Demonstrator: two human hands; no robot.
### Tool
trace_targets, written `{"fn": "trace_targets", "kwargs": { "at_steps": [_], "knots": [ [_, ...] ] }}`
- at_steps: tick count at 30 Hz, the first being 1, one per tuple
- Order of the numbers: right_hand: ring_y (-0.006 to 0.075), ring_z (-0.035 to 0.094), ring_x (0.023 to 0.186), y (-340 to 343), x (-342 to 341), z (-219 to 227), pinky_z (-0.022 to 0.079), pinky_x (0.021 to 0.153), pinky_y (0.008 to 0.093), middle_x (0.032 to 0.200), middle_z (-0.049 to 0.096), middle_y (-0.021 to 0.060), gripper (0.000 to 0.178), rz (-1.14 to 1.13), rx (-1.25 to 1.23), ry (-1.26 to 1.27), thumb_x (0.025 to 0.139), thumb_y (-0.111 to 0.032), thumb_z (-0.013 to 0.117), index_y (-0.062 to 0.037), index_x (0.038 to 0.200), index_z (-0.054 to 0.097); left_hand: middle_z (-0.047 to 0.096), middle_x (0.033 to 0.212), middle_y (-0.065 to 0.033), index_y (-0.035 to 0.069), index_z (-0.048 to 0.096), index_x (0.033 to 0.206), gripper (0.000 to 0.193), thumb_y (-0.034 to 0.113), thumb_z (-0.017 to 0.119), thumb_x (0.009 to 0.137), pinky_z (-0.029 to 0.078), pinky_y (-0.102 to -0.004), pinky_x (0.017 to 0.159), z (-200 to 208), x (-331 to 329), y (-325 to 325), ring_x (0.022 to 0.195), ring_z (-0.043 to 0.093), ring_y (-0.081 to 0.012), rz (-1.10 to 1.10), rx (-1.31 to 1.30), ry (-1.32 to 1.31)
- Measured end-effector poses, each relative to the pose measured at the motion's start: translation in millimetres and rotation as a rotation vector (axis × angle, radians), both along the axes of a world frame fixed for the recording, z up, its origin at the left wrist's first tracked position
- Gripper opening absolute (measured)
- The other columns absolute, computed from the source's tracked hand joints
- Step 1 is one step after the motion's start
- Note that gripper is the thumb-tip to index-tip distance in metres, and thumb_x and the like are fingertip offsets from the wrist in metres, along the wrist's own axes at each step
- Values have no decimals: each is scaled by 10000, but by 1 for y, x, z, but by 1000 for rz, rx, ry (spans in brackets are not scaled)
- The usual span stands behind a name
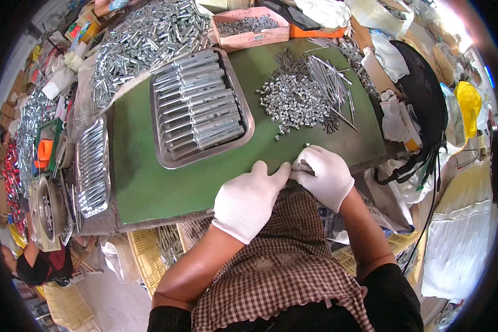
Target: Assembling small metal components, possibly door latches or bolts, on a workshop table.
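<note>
My left hand (248, 200), in a white knit glove, is closed at the near edge of the green mat (133, 191). Its thumb and forefinger meet the fingertips of my right hand (327, 176), gloved alike and pinched. What they hold is hidden by the fingers. A bit of grey metal pokes out beside the left glove's heel. Beyond the right hand lie a heap of small silver metal pieces (293, 105) and a bundle of thin metal rods (329, 77). Left of them, a steel tray (248, 113) carries rows of metal tubes with slim rods (213, 102).
A large pile of metal tubes (144, 41) covers the far left. A pink box (254, 37) of small parts stands at the back. Another filled metal tray (93, 166) sits at the left edge. A black mesh bag (423, 88) hangs at the right. Another person (44, 265) is at lower left.
</note>
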State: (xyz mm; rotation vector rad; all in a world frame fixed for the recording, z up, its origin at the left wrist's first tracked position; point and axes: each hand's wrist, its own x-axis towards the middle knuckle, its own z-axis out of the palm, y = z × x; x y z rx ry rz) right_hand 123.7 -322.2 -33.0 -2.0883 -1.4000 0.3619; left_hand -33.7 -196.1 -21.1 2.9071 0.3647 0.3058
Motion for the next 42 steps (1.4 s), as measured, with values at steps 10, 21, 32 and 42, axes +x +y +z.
{"fn": "trace_targets", "kwargs": {
  "at_steps": [10,21,32,42],
  "knots": [
    [102,324,433,37,-13,-10,250,409,261,522,380,1,527,-61,990,1592,1013,-442,404,-39,695,521,518,751,-76,247,629,1200,312,220,600,891,489,-375,457,5,4,1,517,591,-249,-21,53,60],
    [128,242,425,36,-25,-22,161,422,316,483,300,-2,600,-99,954,1168,938,-480,415,-89,487,345,535,756,-63,127,588,930,79,181,582,872,520,-351,479,15,14,-6,541,626,-232,-53,143,155],
    [114,264,396,40,-8,-24,256,389,263,492,288,-27,525,-134,1044,1587,984,-476,379,-130,590,405,555,739,-58,140,602,917,158,279,666,881,480,-356,487,4,-35,2,551,600,-230,68,66,-171],
    [87,362,451,38,-15,-38,284,415,252,571,434,-12,420,-104,961,1423,994,-427,471,-81,763,526,668,969,-131,55,702,968,217,176,693,789,502,-441,803,9,-226,37,908,640,-324,677,-34,-58]
  ]
}}
